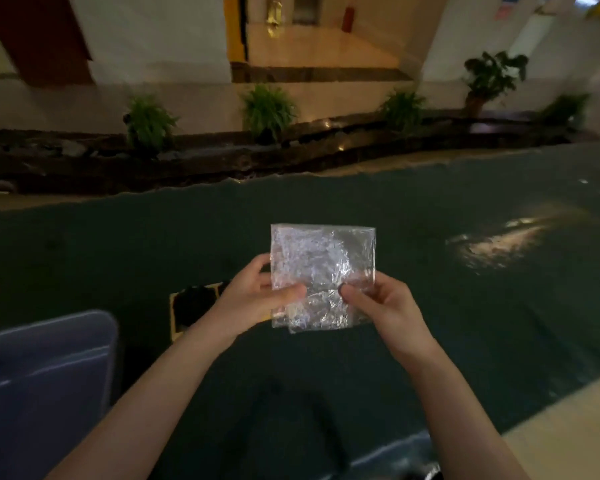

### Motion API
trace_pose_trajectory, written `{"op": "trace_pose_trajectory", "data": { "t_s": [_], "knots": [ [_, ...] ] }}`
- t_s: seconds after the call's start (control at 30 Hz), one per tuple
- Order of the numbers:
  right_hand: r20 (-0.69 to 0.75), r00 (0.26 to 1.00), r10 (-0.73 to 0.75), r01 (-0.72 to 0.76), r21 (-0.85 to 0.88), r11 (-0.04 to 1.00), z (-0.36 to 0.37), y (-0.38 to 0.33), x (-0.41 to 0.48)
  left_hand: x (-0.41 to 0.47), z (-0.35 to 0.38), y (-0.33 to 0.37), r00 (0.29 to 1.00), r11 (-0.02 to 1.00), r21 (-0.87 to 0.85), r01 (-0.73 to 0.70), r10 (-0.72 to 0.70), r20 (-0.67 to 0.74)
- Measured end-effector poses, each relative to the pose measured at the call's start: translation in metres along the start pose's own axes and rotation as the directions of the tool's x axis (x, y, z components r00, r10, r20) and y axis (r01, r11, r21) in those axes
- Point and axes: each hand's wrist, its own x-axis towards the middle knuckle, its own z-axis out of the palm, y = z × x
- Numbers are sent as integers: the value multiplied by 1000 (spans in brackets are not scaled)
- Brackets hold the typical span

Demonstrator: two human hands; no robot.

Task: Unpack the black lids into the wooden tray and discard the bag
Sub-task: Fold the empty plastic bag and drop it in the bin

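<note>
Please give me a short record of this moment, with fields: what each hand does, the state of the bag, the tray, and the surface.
left hand: grip on the left edge of the bag
right hand: grip on the bag's right edge
bag: clear, crinkled, held up flat; looks empty
tray: wooden, on the table behind the left hand, dark contents inside, blurred
table: dark green cover
bin: blue, lower left

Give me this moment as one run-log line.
left hand: holding bag | right hand: holding bag | bag: clear, crumpled, looks empty | tray: holds black lids, behind left hand
</note>
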Motion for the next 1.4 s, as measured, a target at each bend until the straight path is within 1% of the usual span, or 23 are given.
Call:
{"op": "trace_pose_trajectory", "data": {
  "t_s": [0.07,0.2,0.23,0.3,0.4,0.5,0.63,0.77,0.83,0.87,0.97,1.03,1.1,1.17,1.27,1.4],
  "knots": [
    [-112,994,11,-10,5,1000,-10,8,-24,6,15,-13,998,998,67,16,-20,60],
    [-244,960,136,-124,63,990,-42,30,-85,18,59,-36,980,992,115,-47,23,199],
    [-303,940,157,-143,67,987,-51,36,-104,20,75,-42,971,989,137,-57,23,237],
    [-433,890,145,-143,36,989,-69,44,-139,21,110,-54,946,986,150,-69,17,324],
    [-599,787,150,-145,56,988,-93,54,-192,15,165,-67,882,984,155,-85,2,471],
    [-712,677,187,-170,96,981,-118,65,-238,9,221,-75,819,975,164,-148,28,573],
    [-825,520,219,-164,156,974,-149,82,-292,1,296,-87,740,952,206,-228,32,671],
    [-879,383,283,-178,230,957,-183,109,-333,-2,363,-103,671,908,271,-321,16,742],
    [-890,318,327,-163,289,943,-200,128,-347,5,390,-116,649,841,323,-434,44,760],
    [-891,288,352,-152,320,935,-208,139,-352,12,402,-125,634,776,361,-517,64,770],
    [-855,211,474,-124,458,880,-226,181,-361,38,429,-159,568,521,455,-722,71,820],
    [-796,151,587,-64,584,809,-233,213,-363,55,447,-184,497,358,455,-816,31,867],
    [-707,88,701,9,705,710,-239,247,-363,70,466,-207,423,227,415,-881,-15,906],
    [-601,59,797,55,800,598,-243,280,-363,83,485,-228,377,153,382,-912,-57,924],
    [-449,1,893,63,892,448,-249,328,-367,101,509,-259,361,90,369,-925,-95,928],
    [-355,-87,931,29,933,358,-259,398,-372,119,524,-296,377,-3,380,-925,-118,919]
  ]
}}
